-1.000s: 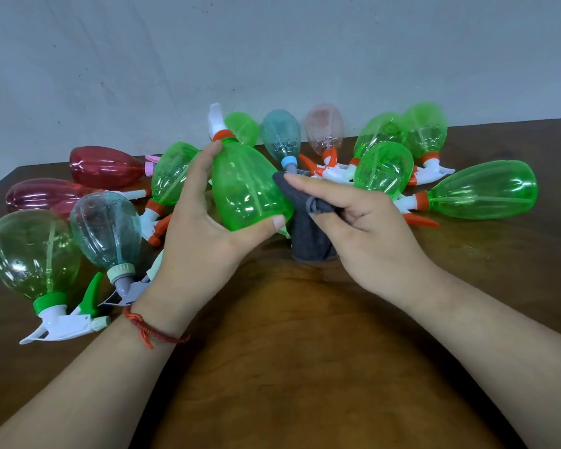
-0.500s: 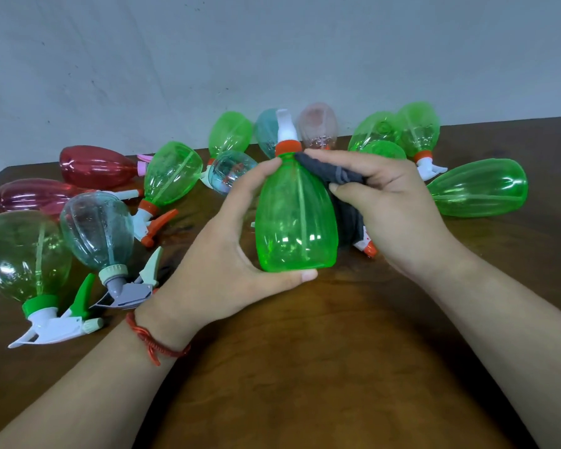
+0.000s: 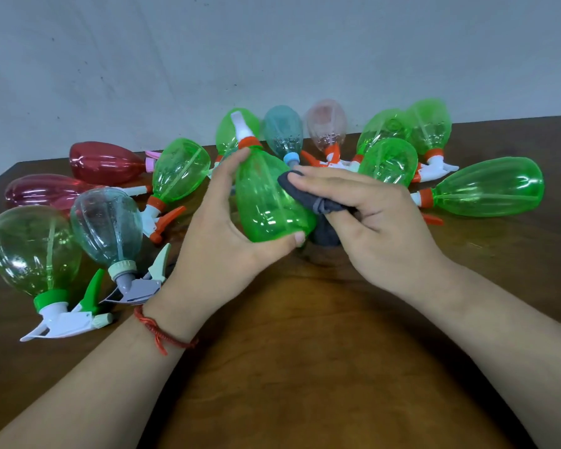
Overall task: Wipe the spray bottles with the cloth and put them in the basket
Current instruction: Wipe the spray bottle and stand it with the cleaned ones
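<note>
Bottle of translucent green plastic (image 3: pixel 266 202), topped by an orange collar and a white spray nozzle (image 3: pixel 239 124), is held up over the brown wooden table (image 3: pixel 305 367), in front of the person and just nearer than the heap of other bottles. Its long axis runs from the rounded base, low and toward the person's right, up to the nozzle, which leans away and to the left. The left hand (image 3: pixel 214 244) has it from the left side. Its grip is wrapped round the body, with the thumb hooked under the base and the fingers reaching up behind toward the neck. Against the opposite flank, on the upper right shoulder of the bottle, lies a dark grey cloth (image 3: pixel 308 192). It is bunched and pinched in the grip of the right hand (image 3: pixel 379 222), whose extended fingers press it onto the plastic. The cloth therefore lies to the right of the holding grip. A wipe would most likely run along the axis, between neck and base, with the left hand turning the bottle to bring fresh faces round. Beyond them on the table lie green spray bottles (image 3: pixel 486 186) to the right and dark red spray bottles (image 3: pixel 107 162) to the left. No basket shows in this view, so which way the bottle must travel afterwards cannot be told.
</note>
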A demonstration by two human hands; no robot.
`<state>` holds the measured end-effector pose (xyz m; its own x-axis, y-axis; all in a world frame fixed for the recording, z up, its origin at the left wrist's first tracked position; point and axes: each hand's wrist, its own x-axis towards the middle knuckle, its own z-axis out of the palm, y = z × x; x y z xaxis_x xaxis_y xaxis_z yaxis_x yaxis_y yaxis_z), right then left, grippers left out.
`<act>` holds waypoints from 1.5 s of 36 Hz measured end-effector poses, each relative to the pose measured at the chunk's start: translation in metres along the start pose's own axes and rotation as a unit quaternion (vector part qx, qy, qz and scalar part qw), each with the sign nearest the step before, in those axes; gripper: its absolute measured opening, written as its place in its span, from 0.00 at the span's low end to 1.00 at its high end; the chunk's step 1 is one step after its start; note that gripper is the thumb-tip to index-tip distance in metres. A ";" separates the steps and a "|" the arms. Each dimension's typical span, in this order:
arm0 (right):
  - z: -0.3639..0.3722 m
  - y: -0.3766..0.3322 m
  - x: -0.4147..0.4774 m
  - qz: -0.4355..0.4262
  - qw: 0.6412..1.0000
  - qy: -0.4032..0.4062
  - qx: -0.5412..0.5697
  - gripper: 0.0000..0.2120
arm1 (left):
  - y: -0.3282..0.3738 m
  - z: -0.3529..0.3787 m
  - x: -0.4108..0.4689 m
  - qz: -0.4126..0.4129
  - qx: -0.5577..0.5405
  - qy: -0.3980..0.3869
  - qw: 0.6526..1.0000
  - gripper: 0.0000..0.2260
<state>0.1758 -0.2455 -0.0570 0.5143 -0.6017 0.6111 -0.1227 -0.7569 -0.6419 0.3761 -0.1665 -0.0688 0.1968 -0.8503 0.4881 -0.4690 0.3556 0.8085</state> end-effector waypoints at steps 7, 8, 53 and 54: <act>0.001 -0.004 -0.004 -0.011 1.000 -0.019 -0.013 0.31 | 0.000 -0.008 0.005 -0.025 0.029 0.069 0.997 0.47; 0.002 -0.004 -0.005 -0.012 1.000 -0.014 -0.017 0.31 | 0.001 -0.008 0.005 -0.025 0.032 0.069 0.997 0.47; 0.007 0.003 -0.001 0.052 0.992 0.003 0.118 0.22 | -0.002 -0.005 0.004 0.009 0.016 0.036 0.999 0.48; 0.008 0.003 -0.002 0.052 0.992 -0.002 0.113 0.24 | -0.004 -0.007 0.005 0.007 0.022 0.043 0.999 0.48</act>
<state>0.1809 -0.2442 -0.0635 0.5120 -0.6719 0.5351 0.0178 -0.6145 -0.7887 0.3852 -0.1695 -0.0675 0.2627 -0.8078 0.5277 -0.5098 0.3481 0.7867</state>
